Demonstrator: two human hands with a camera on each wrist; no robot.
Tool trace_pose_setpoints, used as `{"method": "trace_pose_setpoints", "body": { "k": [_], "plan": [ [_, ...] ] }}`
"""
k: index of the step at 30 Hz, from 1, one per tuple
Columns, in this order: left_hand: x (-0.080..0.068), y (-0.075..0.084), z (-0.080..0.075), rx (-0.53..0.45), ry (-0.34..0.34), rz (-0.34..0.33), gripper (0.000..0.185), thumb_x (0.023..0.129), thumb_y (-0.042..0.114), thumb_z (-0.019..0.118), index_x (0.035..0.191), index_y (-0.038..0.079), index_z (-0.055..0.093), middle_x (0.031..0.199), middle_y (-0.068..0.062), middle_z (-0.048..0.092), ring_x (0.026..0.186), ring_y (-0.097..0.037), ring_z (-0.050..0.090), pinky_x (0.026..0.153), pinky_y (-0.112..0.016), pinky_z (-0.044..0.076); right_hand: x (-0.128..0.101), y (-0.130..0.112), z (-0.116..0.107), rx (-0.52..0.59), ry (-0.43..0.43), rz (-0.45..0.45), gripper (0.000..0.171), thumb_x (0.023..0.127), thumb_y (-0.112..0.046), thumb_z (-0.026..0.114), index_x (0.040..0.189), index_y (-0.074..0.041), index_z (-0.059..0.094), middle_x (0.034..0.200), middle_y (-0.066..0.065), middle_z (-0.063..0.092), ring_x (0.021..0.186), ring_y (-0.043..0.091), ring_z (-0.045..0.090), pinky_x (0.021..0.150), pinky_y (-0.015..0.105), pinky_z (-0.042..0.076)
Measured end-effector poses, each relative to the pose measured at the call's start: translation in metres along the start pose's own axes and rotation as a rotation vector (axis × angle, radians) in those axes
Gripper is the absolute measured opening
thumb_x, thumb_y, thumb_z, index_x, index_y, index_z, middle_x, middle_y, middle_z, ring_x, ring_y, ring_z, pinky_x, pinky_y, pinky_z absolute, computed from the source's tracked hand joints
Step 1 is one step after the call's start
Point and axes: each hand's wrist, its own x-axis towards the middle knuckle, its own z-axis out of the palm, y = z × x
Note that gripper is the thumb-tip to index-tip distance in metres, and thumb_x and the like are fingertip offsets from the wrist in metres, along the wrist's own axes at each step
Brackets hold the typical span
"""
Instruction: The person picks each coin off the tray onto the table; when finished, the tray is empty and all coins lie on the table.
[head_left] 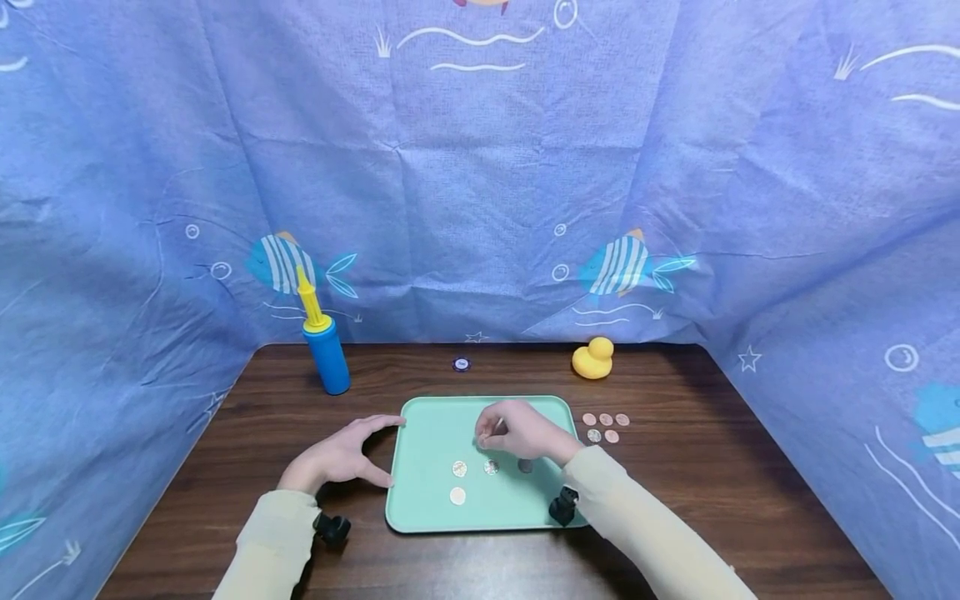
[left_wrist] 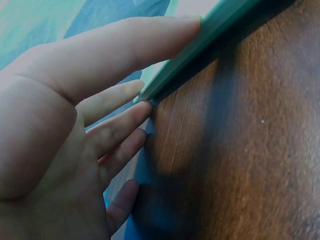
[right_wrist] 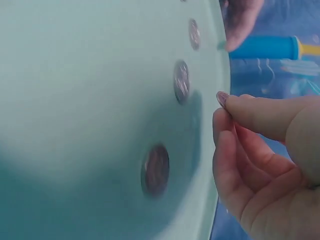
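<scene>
A mint-green tray [head_left: 438, 421] lies on the dark wooden table. My left hand [head_left: 341, 452] is at its left edge, fingers and thumb extended and spread; in the left wrist view the thumb tip [left_wrist: 192, 29] touches the rim. Over the middle of the tray, my right hand [head_left: 521, 427] pinches a coin [right_wrist: 222, 99] between thumb and fingertips, held above the surface. Below that hand, several coins lie flat on the tray, among them a silvery coin [head_left: 491, 467], a darker coin [head_left: 525, 466] and a pale coin [head_left: 457, 496].
Several more coins [head_left: 606, 420] lie on the table just right of the tray. Behind it are a blue-and-white poker chip [head_left: 461, 364] and a yellow rubber duck [head_left: 592, 360]. A blue-and-yellow hand pump [head_left: 327, 358] stands at the back left. A blue sea-themed cloth [head_left: 480, 192] hangs around the table.
</scene>
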Motion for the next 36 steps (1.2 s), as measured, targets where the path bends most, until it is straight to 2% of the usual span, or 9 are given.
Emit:
{"method": "trace_pose_setpoints", "body": {
  "k": [6,12,20,27,33,36],
  "plan": [
    [-0.001,-0.001,0.000,0.002,0.001,-0.002,0.096,0.074,0.032,0.097,0.157,0.027,0.050,0.166,-0.015,0.036,0.152,-0.044,0.027,0.115,-0.073,0.029,-0.019,0.019,-0.019,0.049,0.048,0.015,0.005,0.093,-0.005,0.079,0.097,-0.007,0.078,0.087,-0.004,0.074,0.079,0.003,0.067,0.076,0.024,0.058],
    [-0.001,-0.001,0.000,-0.002,0.003,-0.009,0.096,0.073,0.032,0.098,0.156,0.029,0.050,0.167,-0.015,0.035,0.153,-0.044,0.026,0.115,-0.074,0.029,-0.040,0.037,-0.037,0.067,0.075,0.041,0.006,0.093,-0.007,0.081,0.098,-0.009,0.078,0.087,-0.005,0.073,0.081,0.007,0.067,0.077,0.027,0.060],
    [-0.001,-0.001,0.000,-0.020,-0.001,-0.006,0.096,0.073,0.031,0.097,0.157,0.029,0.050,0.168,-0.015,0.034,0.154,-0.044,0.024,0.115,-0.074,0.028,-0.070,0.056,-0.061,0.114,0.101,0.117,0.011,0.092,-0.009,0.082,0.102,-0.010,0.077,0.091,-0.002,0.074,0.085,0.014,0.068,0.078,0.027,0.059],
    [-0.001,-0.001,-0.001,-0.023,-0.002,-0.003,0.096,0.073,0.031,0.097,0.157,0.029,0.050,0.168,-0.015,0.034,0.154,-0.044,0.024,0.116,-0.074,0.028,-0.097,0.075,-0.076,0.179,0.145,0.184,0.014,0.091,-0.006,0.081,0.104,-0.005,0.075,0.092,0.007,0.074,0.078,0.019,0.068,0.061,0.030,0.057],
    [-0.001,-0.001,0.000,-0.015,0.002,0.009,0.097,0.074,0.032,0.097,0.157,0.027,0.049,0.168,-0.015,0.034,0.154,-0.044,0.025,0.115,-0.074,0.029,-0.120,0.086,-0.085,0.149,0.181,0.215,0.013,0.092,-0.004,0.080,0.105,-0.004,0.076,0.092,0.007,0.073,0.081,0.017,0.068,0.068,0.028,0.058],
    [-0.001,0.000,0.000,-0.013,0.001,0.009,0.097,0.074,0.032,0.097,0.157,0.027,0.049,0.168,-0.015,0.033,0.154,-0.044,0.025,0.115,-0.073,0.029,-0.131,0.093,-0.086,0.115,0.208,0.203,0.014,0.091,-0.002,0.080,0.105,-0.003,0.076,0.092,0.006,0.073,0.083,0.016,0.067,0.074,0.027,0.059]
  ]
}}
